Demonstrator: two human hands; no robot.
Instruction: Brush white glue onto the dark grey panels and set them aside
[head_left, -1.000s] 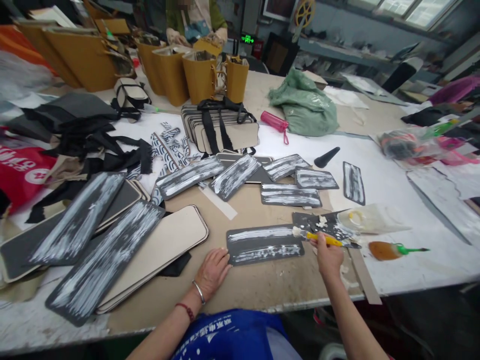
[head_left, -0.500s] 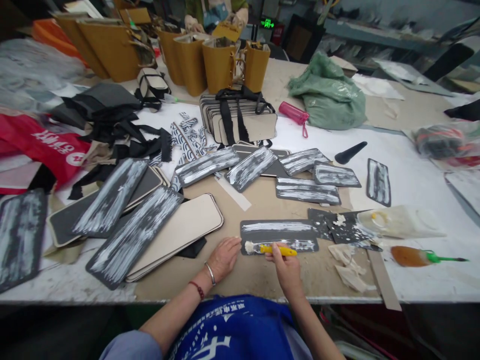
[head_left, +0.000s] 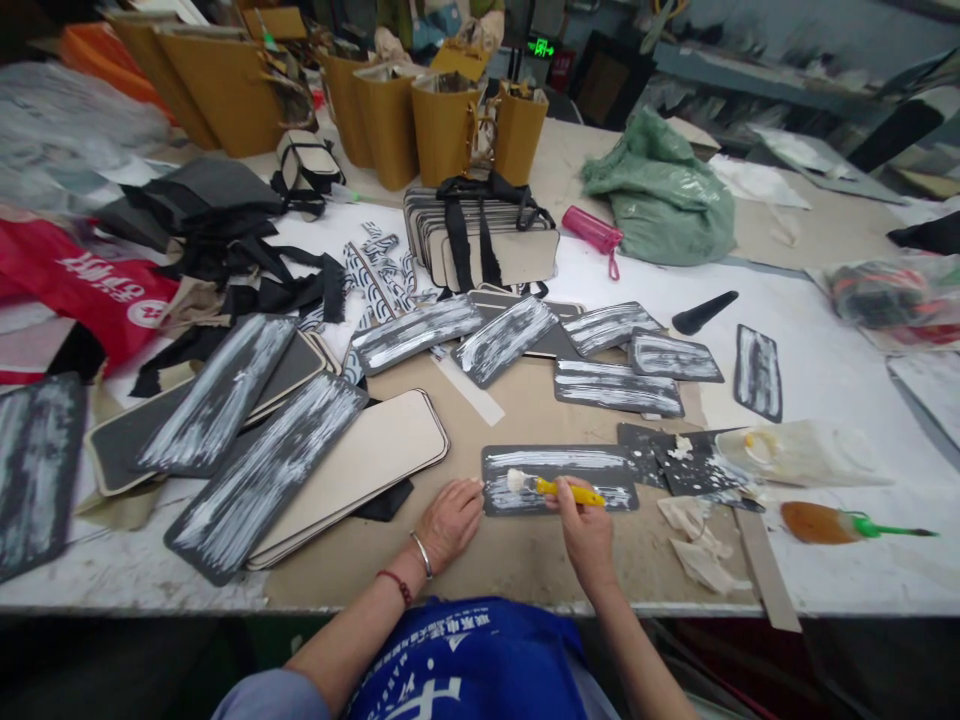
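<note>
A dark grey panel point(head_left: 495, 480) with rounded corners lies flat in front of me, streaked with white paste along its length. My right hand point(head_left: 587, 532) grips a paintbrush by its yellow handle point(head_left: 581, 493). Its white-coated bristles point(head_left: 516, 481) rest over the panel's left part, pointing left. My left hand point(head_left: 452, 520) lies on the table with its fingertips at the panel's left edge. Touching the panel's right end is a black paste-spattered sheet point(head_left: 682, 458), with a lump of white paste on it and a whitish flattened container point(head_left: 806, 452) at its right.
Several white-streaked panels point(head_left: 619, 387) lie beyond and to the left. A stack of beige boards point(head_left: 352, 470) is left of my hand. An amber bottle with a green nozzle point(head_left: 817, 522) lies at right. Behind are a strapped bundle point(head_left: 517, 258), tan bags point(head_left: 446, 130) and a co-worker's hands point(head_left: 487, 32).
The brush has moved right and slightly up, from the panel's lower left edge further onto the panel. My left hand stays at the panel's left edge.
</note>
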